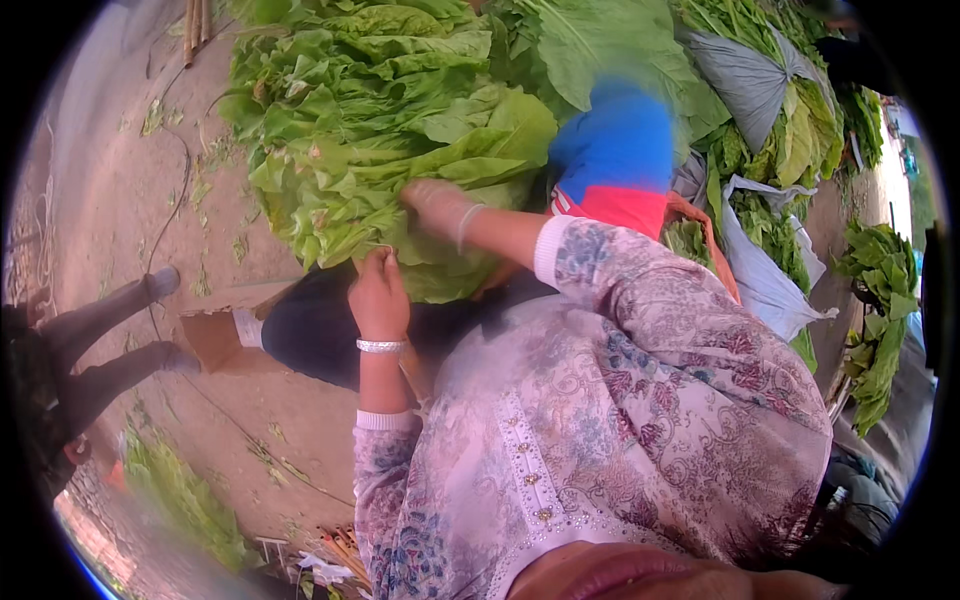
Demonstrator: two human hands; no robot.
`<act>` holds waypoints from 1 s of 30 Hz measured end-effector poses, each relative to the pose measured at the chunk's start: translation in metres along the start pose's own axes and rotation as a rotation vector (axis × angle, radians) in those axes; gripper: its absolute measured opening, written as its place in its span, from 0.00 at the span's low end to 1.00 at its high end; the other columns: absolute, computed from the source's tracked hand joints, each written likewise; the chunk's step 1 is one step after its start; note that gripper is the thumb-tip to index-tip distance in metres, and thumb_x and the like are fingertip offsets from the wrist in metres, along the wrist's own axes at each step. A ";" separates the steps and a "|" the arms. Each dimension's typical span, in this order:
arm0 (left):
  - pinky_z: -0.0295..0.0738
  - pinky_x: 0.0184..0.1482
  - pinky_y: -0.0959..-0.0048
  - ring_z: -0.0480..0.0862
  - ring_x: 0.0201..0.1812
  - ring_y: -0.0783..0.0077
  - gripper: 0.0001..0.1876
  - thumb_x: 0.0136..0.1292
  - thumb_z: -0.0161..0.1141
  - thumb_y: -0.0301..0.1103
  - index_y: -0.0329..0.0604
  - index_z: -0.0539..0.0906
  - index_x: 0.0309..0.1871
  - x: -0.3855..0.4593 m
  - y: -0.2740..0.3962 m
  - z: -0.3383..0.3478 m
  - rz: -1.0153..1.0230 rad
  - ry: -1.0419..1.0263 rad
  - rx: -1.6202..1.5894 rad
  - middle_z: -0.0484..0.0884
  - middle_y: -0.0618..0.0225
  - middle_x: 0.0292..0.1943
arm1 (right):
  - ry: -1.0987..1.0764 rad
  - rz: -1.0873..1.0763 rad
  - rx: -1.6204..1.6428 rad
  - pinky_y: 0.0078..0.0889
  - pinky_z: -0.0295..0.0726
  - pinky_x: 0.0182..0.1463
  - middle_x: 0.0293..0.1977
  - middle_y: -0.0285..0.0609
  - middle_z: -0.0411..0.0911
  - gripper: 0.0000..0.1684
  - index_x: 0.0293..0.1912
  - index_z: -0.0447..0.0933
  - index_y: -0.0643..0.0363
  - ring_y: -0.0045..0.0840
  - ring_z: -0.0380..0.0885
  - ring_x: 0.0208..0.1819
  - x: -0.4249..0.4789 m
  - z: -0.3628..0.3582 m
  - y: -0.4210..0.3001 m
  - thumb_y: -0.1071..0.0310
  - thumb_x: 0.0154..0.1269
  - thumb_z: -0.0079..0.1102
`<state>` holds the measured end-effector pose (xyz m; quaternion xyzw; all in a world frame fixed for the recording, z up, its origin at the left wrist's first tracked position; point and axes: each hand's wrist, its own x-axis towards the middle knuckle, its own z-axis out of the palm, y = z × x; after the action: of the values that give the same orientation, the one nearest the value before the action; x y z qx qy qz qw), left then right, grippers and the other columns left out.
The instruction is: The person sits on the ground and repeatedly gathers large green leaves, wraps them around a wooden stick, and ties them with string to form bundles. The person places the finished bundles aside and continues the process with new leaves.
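Note:
A thick layered pile of large green leaves (390,112), apparently tobacco, spreads in front of me and over my lap. My left hand (381,296), with a silvery bracelet at the wrist, is closed at the near edge of the pile. A thin pale string (382,247) shows at its fingertips. My right hand (439,210) is blurred and reaches into the leaves from the right; its fingertips are hidden among them. Below my left wrist a slender wooden stick (411,375) lies partly covered by the wrist and blouse.
Blue and red fabric (619,150) rises right of the pile. Leaf bundles in grey cloth (739,82) and a white sack (765,262) lie beyond it. At left are a cardboard box (214,337), a cord (184,172) and another person's legs (112,337). Sticks (196,30) lie far left.

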<state>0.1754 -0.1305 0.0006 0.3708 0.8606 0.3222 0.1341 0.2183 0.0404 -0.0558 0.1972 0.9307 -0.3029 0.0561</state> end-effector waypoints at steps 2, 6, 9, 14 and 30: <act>0.74 0.36 0.58 0.80 0.37 0.50 0.11 0.63 0.50 0.35 0.42 0.77 0.44 0.010 0.006 0.015 0.045 -0.038 0.096 0.82 0.54 0.34 | -0.113 -0.075 0.092 0.37 0.76 0.46 0.40 0.47 0.79 0.17 0.40 0.78 0.56 0.41 0.77 0.45 0.042 -0.003 0.009 0.65 0.46 0.65; 0.77 0.36 0.63 0.82 0.35 0.52 0.10 0.63 0.52 0.32 0.38 0.77 0.44 0.014 -0.002 0.028 0.184 -0.061 0.308 0.82 0.55 0.36 | -0.722 -0.290 0.156 0.36 0.76 0.43 0.41 0.39 0.79 0.21 0.45 0.78 0.55 0.32 0.78 0.40 0.071 -0.063 0.040 0.61 0.50 0.67; 0.76 0.37 0.61 0.82 0.34 0.50 0.09 0.60 0.53 0.28 0.36 0.77 0.43 0.009 -0.004 0.026 0.216 -0.077 0.295 0.82 0.53 0.33 | -0.752 -0.081 0.361 0.31 0.74 0.35 0.33 0.36 0.81 0.20 0.44 0.79 0.57 0.27 0.77 0.33 0.101 -0.120 0.124 0.60 0.49 0.64; 0.74 0.39 0.56 0.79 0.29 0.47 0.09 0.57 0.53 0.23 0.34 0.76 0.41 0.009 0.019 0.014 0.225 -0.132 0.187 0.79 0.51 0.27 | -0.100 0.433 -0.273 0.40 0.73 0.50 0.42 0.47 0.79 0.18 0.42 0.79 0.57 0.40 0.77 0.46 0.164 -0.229 0.320 0.56 0.55 0.58; 0.73 0.32 0.61 0.78 0.24 0.54 0.08 0.57 0.55 0.28 0.35 0.76 0.38 0.012 0.022 0.015 0.103 -0.268 0.276 0.78 0.54 0.26 | 0.445 0.918 0.246 0.36 0.72 0.55 0.53 0.43 0.74 0.33 0.58 0.68 0.57 0.33 0.74 0.54 0.160 -0.237 0.476 0.52 0.56 0.60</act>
<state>0.1866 -0.1039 0.0043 0.4688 0.8509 0.1553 0.1789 0.2665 0.5840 -0.1572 0.6493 0.6955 -0.3052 -0.0394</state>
